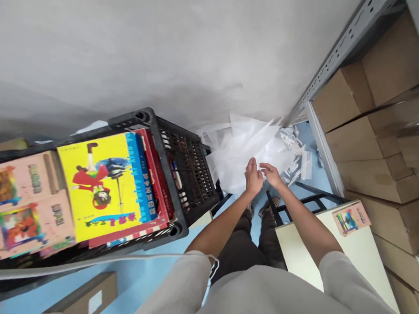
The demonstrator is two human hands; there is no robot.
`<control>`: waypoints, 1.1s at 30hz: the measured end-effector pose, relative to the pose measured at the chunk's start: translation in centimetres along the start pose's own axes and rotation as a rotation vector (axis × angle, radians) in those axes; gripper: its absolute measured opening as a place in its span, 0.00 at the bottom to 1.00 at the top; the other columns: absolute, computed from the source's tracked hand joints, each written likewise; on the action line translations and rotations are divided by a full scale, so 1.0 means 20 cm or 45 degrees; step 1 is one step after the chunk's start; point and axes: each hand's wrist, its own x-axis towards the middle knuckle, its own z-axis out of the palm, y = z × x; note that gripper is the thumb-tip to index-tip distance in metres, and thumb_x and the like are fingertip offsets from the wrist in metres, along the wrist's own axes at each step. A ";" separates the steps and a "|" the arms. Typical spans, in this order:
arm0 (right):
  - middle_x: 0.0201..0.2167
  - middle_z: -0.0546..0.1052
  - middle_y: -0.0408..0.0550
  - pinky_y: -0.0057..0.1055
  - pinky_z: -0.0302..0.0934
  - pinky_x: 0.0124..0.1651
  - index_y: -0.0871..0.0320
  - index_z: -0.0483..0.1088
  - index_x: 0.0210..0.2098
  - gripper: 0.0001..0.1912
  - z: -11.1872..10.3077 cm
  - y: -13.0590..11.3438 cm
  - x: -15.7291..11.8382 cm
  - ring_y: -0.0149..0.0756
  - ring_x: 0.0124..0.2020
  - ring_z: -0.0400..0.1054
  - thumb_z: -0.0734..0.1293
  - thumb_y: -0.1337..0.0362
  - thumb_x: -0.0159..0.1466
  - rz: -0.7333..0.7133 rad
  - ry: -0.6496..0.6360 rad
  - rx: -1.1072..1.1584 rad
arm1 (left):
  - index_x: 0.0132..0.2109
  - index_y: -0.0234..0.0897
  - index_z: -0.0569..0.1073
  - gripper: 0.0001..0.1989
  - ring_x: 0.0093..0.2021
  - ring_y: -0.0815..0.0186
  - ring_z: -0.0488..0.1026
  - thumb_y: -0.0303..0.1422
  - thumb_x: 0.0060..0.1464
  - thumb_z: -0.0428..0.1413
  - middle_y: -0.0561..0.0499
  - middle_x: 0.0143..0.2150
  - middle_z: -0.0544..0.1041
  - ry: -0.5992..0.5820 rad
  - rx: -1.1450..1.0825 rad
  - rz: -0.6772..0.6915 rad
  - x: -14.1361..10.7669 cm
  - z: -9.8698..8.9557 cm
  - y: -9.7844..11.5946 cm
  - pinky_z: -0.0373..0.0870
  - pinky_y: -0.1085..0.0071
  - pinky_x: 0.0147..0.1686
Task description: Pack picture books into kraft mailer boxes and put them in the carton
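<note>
My left hand (254, 178) and my right hand (272, 175) are close together in front of me, over a heap of white translucent sheets (248, 140). The fingers of my left hand point forward, stretched out, with nothing visible in them. My right hand has its fingers loosely extended towards the left hand, thumb apart. Whether either hand touches the sheets, I cannot tell. Many torn white paper strips (294, 155) lie on the floor just to the right of the heap.
A black plastic crate (179, 222) on the left holds a yellow picture book (102, 183) and pink booklets (32, 223). On the right, a cream tabletop (318, 246) bears a pink booklet (351, 218). Cardboard boxes (361, 139) fill a metal shelf (324, 136). A cable (116, 258) crosses the left side.
</note>
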 end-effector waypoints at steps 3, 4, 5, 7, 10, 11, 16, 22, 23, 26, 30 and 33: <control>0.50 0.83 0.48 0.43 0.68 0.62 0.53 0.78 0.48 0.22 -0.01 -0.06 -0.07 0.43 0.51 0.76 0.68 0.59 0.55 -0.095 -0.056 0.016 | 0.79 0.41 0.58 0.35 0.68 0.54 0.74 0.27 0.68 0.47 0.39 0.80 0.56 -0.014 -0.222 0.040 0.04 -0.01 0.07 0.69 0.53 0.71; 0.48 0.83 0.47 0.42 0.68 0.61 0.54 0.78 0.48 0.22 -0.02 -0.08 -0.09 0.43 0.51 0.75 0.69 0.58 0.54 -0.123 -0.069 0.003 | 0.79 0.42 0.58 0.35 0.65 0.56 0.76 0.27 0.68 0.47 0.39 0.80 0.56 -0.021 -0.280 0.052 0.05 -0.02 0.10 0.71 0.55 0.69; 0.45 0.83 0.46 0.42 0.69 0.59 0.54 0.77 0.47 0.21 -0.03 -0.10 -0.12 0.43 0.49 0.75 0.69 0.57 0.54 -0.141 -0.073 -0.018 | 0.79 0.43 0.58 0.35 0.64 0.58 0.78 0.27 0.67 0.47 0.40 0.80 0.56 -0.029 -0.324 0.071 0.06 -0.02 0.14 0.73 0.57 0.68; 0.39 0.82 0.45 0.39 0.70 0.53 0.55 0.76 0.42 0.19 -0.06 -0.16 -0.18 0.42 0.43 0.74 0.70 0.54 0.54 -0.148 -0.038 -0.073 | 0.80 0.45 0.57 0.36 0.63 0.60 0.78 0.26 0.67 0.47 0.42 0.81 0.56 -0.053 -0.369 0.124 0.06 -0.05 0.22 0.74 0.61 0.66; 0.30 0.78 0.42 0.35 0.68 0.44 0.55 0.72 0.33 0.15 -0.13 -0.23 -0.26 0.39 0.35 0.69 0.70 0.51 0.55 -0.134 0.099 -0.147 | 0.81 0.45 0.54 0.38 0.64 0.61 0.77 0.24 0.67 0.46 0.43 0.81 0.54 -0.122 -0.290 0.181 0.05 -0.09 0.36 0.75 0.64 0.64; 0.29 0.76 0.41 0.34 0.67 0.42 0.55 0.72 0.32 0.14 -0.15 -0.26 -0.29 0.38 0.34 0.68 0.69 0.51 0.56 -0.126 0.141 -0.163 | 0.81 0.44 0.52 0.39 0.64 0.61 0.77 0.23 0.66 0.45 0.43 0.81 0.53 -0.150 -0.235 0.188 0.04 -0.11 0.40 0.75 0.65 0.64; 0.29 0.76 0.40 0.32 0.66 0.37 0.55 0.74 0.35 0.16 -0.31 -0.40 -0.53 0.36 0.31 0.69 0.70 0.50 0.55 -0.061 0.217 -0.138 | 0.82 0.40 0.49 0.42 0.65 0.59 0.76 0.21 0.64 0.46 0.40 0.80 0.56 -0.252 -0.057 0.296 -0.06 -0.17 0.59 0.73 0.61 0.67; 0.37 0.83 0.46 0.33 0.69 0.40 0.56 0.76 0.43 0.23 -0.60 -0.47 -1.09 0.39 0.35 0.74 0.74 0.48 0.53 0.067 0.281 -0.056 | 0.79 0.39 0.59 0.39 0.76 0.51 0.61 0.22 0.62 0.50 0.40 0.79 0.60 -0.420 0.153 0.551 -0.33 -0.16 0.77 0.62 0.51 0.75; 0.36 0.83 0.46 0.33 0.70 0.40 0.56 0.76 0.43 0.23 -0.64 -0.46 -1.20 0.39 0.35 0.75 0.75 0.49 0.53 0.109 0.295 -0.051 | 0.78 0.39 0.61 0.38 0.77 0.50 0.60 0.22 0.62 0.51 0.40 0.78 0.60 -0.476 0.201 0.592 -0.39 -0.15 0.79 0.62 0.50 0.75; 0.34 0.82 0.46 0.34 0.70 0.39 0.56 0.76 0.40 0.22 -0.76 -0.38 -1.49 0.40 0.35 0.75 0.77 0.50 0.51 0.254 0.341 -0.081 | 0.77 0.41 0.63 0.36 0.77 0.49 0.59 0.23 0.63 0.51 0.40 0.79 0.61 -0.675 0.352 0.721 -0.58 -0.12 0.80 0.63 0.49 0.73; 0.33 0.83 0.47 0.35 0.72 0.42 0.57 0.77 0.36 0.17 -0.84 -0.21 -1.81 0.41 0.36 0.76 0.78 0.56 0.51 0.330 0.418 -0.099 | 0.75 0.41 0.65 0.33 0.77 0.50 0.59 0.26 0.65 0.52 0.40 0.79 0.61 -0.942 0.548 0.917 -0.81 -0.05 0.74 0.60 0.49 0.74; 0.33 0.83 0.45 0.34 0.71 0.42 0.57 0.77 0.35 0.13 -0.89 -0.05 -2.01 0.41 0.36 0.77 0.77 0.60 0.51 0.395 0.487 -0.216 | 0.74 0.42 0.67 0.31 0.77 0.50 0.59 0.28 0.65 0.53 0.40 0.78 0.63 -1.098 0.645 1.058 -0.96 0.02 0.69 0.56 0.50 0.76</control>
